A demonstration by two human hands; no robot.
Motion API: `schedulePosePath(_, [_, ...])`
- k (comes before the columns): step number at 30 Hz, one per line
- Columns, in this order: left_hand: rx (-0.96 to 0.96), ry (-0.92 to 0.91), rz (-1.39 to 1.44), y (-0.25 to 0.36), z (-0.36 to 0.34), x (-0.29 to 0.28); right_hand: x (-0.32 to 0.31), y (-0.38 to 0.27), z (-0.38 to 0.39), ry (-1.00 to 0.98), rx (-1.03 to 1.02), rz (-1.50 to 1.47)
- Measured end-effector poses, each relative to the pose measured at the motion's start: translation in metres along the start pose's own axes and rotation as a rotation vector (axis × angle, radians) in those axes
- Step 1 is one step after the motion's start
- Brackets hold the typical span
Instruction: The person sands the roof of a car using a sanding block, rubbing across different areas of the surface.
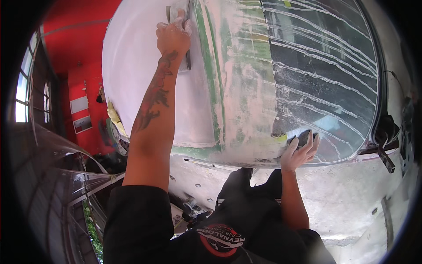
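Note:
My left arm reaches far out over a white car panel (132, 57) coated in pale dust. At its end my left hand (174, 36) is closed on a long flat sanding block (184, 65), which lies against the panel. White dust covers the fingers. Nearer to me on the right, my right hand (300, 152) rests at the lower edge of the car's window glass (325, 92). Its fingers curve over a small dark pad (306, 138), mostly hidden by the hand. White drip lines run across the glass.
Green masking tape (206, 66) and dust-smeared masking film (246, 88) lie between panel and glass. A yellowish cloth-like thing (115, 118) hangs at the panel's left edge. Clear plastic sheeting (66, 145) hangs at left, before a red wall (83, 44). Concrete floor (338, 193) shows below the car.

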State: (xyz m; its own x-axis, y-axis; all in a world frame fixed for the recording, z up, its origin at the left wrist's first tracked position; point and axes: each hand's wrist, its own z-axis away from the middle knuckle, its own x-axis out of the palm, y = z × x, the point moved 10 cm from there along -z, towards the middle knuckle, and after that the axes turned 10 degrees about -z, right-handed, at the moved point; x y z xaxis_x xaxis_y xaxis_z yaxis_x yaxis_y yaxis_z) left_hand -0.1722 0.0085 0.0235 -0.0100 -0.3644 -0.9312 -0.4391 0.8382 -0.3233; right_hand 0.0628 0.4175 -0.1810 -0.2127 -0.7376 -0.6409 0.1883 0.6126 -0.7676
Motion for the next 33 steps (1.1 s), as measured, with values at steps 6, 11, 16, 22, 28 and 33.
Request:
schedulePosePath(6, [0.101,0.063,0.194,-0.005,0.218,-0.006,-0.004,0.009,0.001,0.032,0.008,0.022])
schedulePosePath(11, [0.109,0.102,0.068,-0.034,0.135,-0.001,-0.002,0.006,0.004,0.03,0.0,0.011])
schedulePosePath(16, [-0.009,0.096,0.016,-0.062,0.08,0.006,0.0,0.002,0.003,0.022,-0.007,-0.02])
schedulePosePath(22, [0.135,0.105,0.112,-0.023,0.231,-0.003,-0.006,0.009,0.002,0.03,0.017,0.015])
schedulePosePath(28, [-0.01,0.155,0.049,-0.091,0.064,0.007,-0.001,-0.001,0.006,0.019,0.003,0.005])
schedulePosePath(33, [0.147,0.267,0.178,-0.054,0.158,0.004,0.0,0.01,0.003,0.036,0.014,0.005])
